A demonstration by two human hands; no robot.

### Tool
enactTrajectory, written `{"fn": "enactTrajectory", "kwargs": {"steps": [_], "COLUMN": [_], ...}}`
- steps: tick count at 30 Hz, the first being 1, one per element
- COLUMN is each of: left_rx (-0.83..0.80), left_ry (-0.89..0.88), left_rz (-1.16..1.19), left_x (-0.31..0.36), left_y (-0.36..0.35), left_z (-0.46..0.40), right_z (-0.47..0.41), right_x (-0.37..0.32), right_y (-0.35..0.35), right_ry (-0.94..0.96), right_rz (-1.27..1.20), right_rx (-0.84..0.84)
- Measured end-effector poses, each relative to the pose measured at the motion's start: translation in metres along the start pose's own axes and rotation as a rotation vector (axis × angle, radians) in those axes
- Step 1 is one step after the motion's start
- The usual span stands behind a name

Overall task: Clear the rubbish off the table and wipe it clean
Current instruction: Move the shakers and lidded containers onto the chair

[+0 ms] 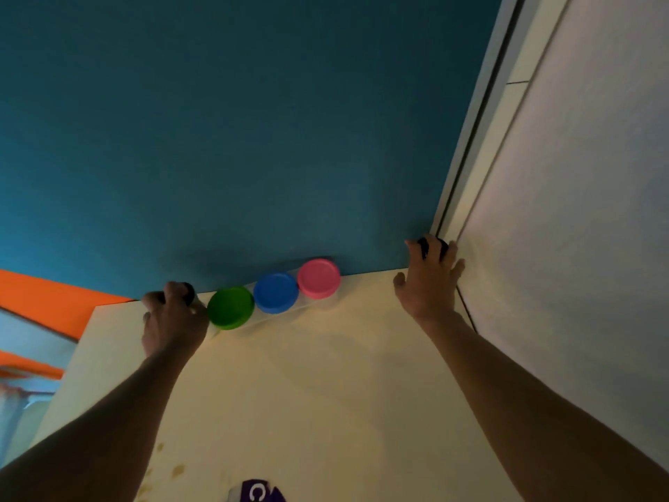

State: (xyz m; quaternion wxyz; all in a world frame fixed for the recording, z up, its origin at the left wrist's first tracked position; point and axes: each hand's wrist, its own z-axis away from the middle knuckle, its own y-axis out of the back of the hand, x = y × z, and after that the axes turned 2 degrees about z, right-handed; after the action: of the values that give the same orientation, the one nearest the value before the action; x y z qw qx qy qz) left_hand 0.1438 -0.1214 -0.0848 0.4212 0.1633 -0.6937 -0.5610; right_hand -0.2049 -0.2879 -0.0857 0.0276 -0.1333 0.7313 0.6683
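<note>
A cream table (307,385) runs away from me to a teal wall. At its far left edge my left hand (173,317) grips a small dark-capped object (188,293), mostly hidden by the fingers. In the far right corner my right hand (430,280) has its fingers spread around a small dark object (423,245) against the wall. Brown stains (177,469) mark the table near the front left. A purple and white wrapper (259,491) lies at the bottom edge of the view.
Three clear tubs stand in a row along the far edge, with a green lid (230,307), a blue lid (276,292) and a pink lid (319,278). A white wall (579,211) bounds the table on the right. Orange and pale surfaces (43,302) show at left.
</note>
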Motion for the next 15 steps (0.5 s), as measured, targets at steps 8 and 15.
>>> {"fn": "enactTrajectory", "kwargs": {"steps": [8,15], "left_rx": [0.045,0.049], "left_ry": [0.085,0.112], "left_rz": [0.097,0.226], "left_x": [0.006,-0.001], "left_y": [-0.002,0.004], "left_z": [0.026,0.058], "right_z": [-0.013,0.024], "right_x": [0.020,0.016], "right_y": [-0.010,-0.011], "right_ry": [0.032,0.103], "right_rz": [-0.247,-0.488], "right_rx": [0.111,0.064]}}
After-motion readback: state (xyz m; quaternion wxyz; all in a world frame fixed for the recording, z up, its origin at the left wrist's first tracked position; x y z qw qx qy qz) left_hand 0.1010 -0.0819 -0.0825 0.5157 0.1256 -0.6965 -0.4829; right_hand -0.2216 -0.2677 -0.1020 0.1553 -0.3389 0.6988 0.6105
